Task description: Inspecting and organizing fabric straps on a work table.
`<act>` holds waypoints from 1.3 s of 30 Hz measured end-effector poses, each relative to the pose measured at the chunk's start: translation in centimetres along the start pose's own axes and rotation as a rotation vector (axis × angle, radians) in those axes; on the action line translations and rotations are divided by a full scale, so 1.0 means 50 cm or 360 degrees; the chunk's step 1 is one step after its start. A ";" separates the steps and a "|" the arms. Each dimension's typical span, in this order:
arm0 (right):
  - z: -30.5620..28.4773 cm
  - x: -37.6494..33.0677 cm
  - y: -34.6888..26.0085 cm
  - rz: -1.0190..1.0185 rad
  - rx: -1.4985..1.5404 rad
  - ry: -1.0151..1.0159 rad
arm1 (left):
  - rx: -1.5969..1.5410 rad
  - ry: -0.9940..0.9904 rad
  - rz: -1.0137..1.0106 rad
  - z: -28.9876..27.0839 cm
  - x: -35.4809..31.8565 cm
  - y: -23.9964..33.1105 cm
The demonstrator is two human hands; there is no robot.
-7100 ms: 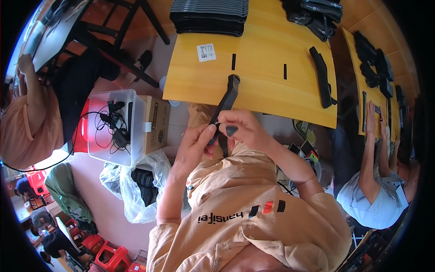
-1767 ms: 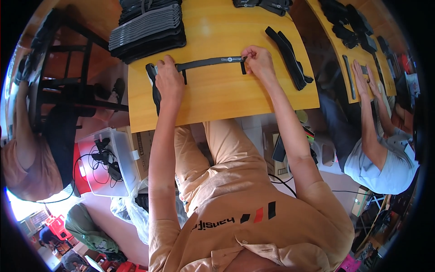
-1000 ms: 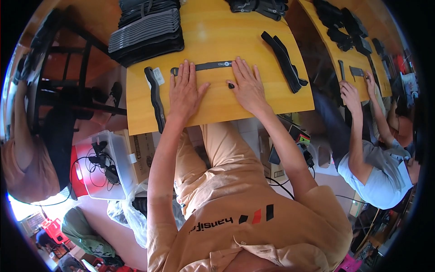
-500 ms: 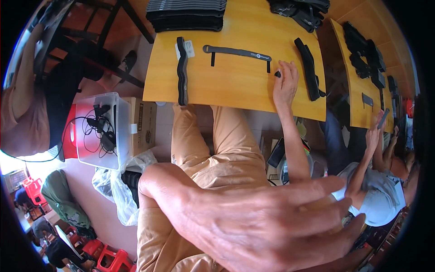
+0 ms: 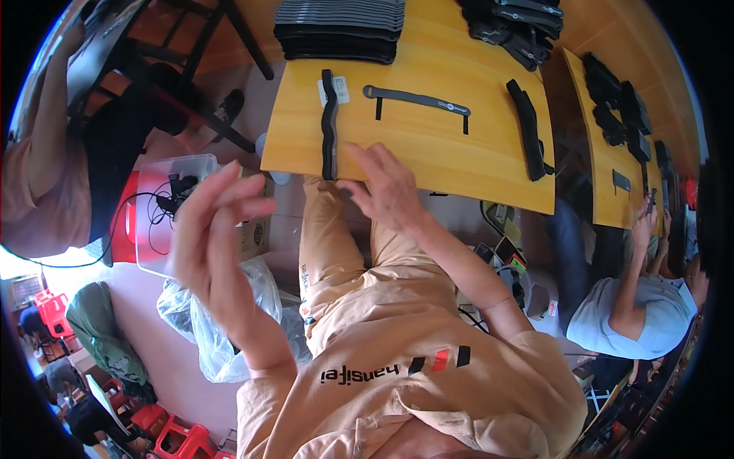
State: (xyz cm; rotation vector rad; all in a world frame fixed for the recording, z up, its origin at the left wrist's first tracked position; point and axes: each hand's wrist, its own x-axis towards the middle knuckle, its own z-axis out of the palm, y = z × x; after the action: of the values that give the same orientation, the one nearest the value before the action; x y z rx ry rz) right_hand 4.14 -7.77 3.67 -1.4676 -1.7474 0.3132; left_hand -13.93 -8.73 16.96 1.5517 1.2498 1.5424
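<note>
On the yellow wooden table (image 5: 436, 164) lies a dark grey strap (image 5: 417, 99) with a ring-like end and a light round print. Two short black strips (image 5: 466, 124) stick out below it. To its left, a wavy stack of black straps (image 5: 329, 134) runs toward the near edge, partly over a white paper label (image 5: 342, 90). My right hand (image 5: 388, 186) is at that edge, just right of the stack's near end, fingers apart and nothing visible in them. My left hand (image 5: 218, 237) is raised left of the table, fingers loosely bent and apart, seemingly holding nothing.
A tall pile of straps (image 5: 339, 30) sits at the table's far left, a looser heap (image 5: 516, 30) far right. Another black strap bundle (image 5: 527, 130) lies near the right edge. A clear bin (image 5: 153, 245) with cables stands left, beside plastic bags (image 5: 222, 329). Co-workers sit on both sides.
My right hand has moved left from beside the grey strap to the wavy stack; the small black piece at its fingers no longer shows. My left hand has swung from the lower right to the left.
</note>
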 end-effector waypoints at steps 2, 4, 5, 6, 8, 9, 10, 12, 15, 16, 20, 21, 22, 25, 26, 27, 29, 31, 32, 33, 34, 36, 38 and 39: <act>0.021 0.014 -0.036 0.0002 -0.0169 -0.0284 | -0.0245 0.0003 -0.0543 -0.033 -0.023 -0.115; 0.053 0.016 -0.027 -0.0033 -0.0278 -0.0299 | -0.0414 -0.0038 -0.0890 -0.025 -0.075 -0.202; 0.068 0.019 -0.017 -0.0146 -0.0369 -0.0225 | -0.0457 -0.0086 -0.1019 -0.020 -0.102 -0.233; 0.082 0.020 -0.007 -0.0264 -0.0454 -0.0156 | -0.0497 -0.0124 -0.1148 -0.012 -0.125 -0.255; 0.099 0.012 0.015 -0.0330 -0.0428 -0.0107 | -0.0607 -0.0175 -0.1276 0.012 -0.151 -0.282; 0.101 0.008 0.023 -0.0385 -0.0402 -0.0049 | -0.0713 -0.0239 -0.1401 0.022 -0.159 -0.287; 0.094 0.005 0.020 -0.0396 -0.0402 -0.0064 | -0.0723 -0.0223 -0.1406 0.032 -0.161 -0.289; 0.068 -0.010 0.005 -0.0449 -0.0239 -0.0032 | -0.1037 -0.0274 -0.1561 0.053 -0.153 -0.295; 0.022 -0.041 -0.020 -0.0502 -0.0133 -0.0090 | -0.1284 -0.0440 -0.1557 0.079 -0.134 -0.288; 0.017 -0.054 -0.025 -0.0502 -0.0129 -0.0100 | -0.1402 -0.0498 -0.1566 0.083 -0.131 -0.287; -0.012 -0.078 -0.036 -0.0157 0.0266 -0.0152 | -0.1348 -0.0630 -0.1584 0.098 -0.137 -0.290; -0.023 -0.078 -0.038 0.0138 0.0566 -0.0217 | -0.1429 -0.0598 -0.1596 0.104 -0.139 -0.282; -0.036 -0.076 -0.033 0.0145 0.0571 -0.0217 | -0.1509 -0.0564 -0.1604 0.107 -0.137 -0.273; -0.069 -0.069 -0.013 0.0260 0.0832 -0.0214 | -0.1506 -0.0644 -0.1592 0.111 -0.133 -0.269; -0.076 -0.069 -0.009 0.0220 0.0794 -0.0213 | -0.1503 -0.0651 -0.1598 0.115 -0.131 -0.265; -0.083 -0.068 -0.007 0.0180 0.0754 -0.0212 | -0.1490 -0.0676 -0.1570 0.118 -0.128 -0.258; -0.091 -0.064 -0.012 0.0201 0.0701 -0.0192 | -0.1476 -0.0716 -0.1550 0.126 -0.125 -0.251; -0.098 -0.062 -0.013 0.0220 0.0648 -0.0175 | -0.1311 -0.0685 -0.1516 0.135 -0.128 -0.246; -0.101 -0.061 -0.012 0.0183 0.0592 -0.0168 | -0.1310 -0.0694 -0.1522 0.140 -0.129 -0.240; -0.103 -0.060 -0.009 0.0145 0.0537 -0.0163 | -0.1239 -0.0641 -0.1500 0.145 -0.130 -0.234; -0.104 -0.060 -0.007 0.0151 0.0537 -0.0161 | -0.1167 -0.0584 -0.1477 0.148 -0.130 -0.228; -0.107 -0.060 -0.002 0.0167 0.0560 -0.0186 | -0.1162 -0.0580 -0.1474 0.151 -0.129 -0.220; -0.110 -0.059 0.000 0.0181 0.0559 -0.0202 | -0.1162 -0.0572 -0.1468 0.154 -0.131 -0.220; -0.111 -0.059 0.000 0.0191 0.0558 -0.0216 | -0.1149 -0.0573 -0.1461 0.156 -0.132 -0.220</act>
State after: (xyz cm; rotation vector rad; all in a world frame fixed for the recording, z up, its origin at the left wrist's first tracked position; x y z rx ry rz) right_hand 8.08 -12.13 5.97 -1.3195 -1.6119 0.7577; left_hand -7.70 -9.19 3.32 0.5864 0.8435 0.8781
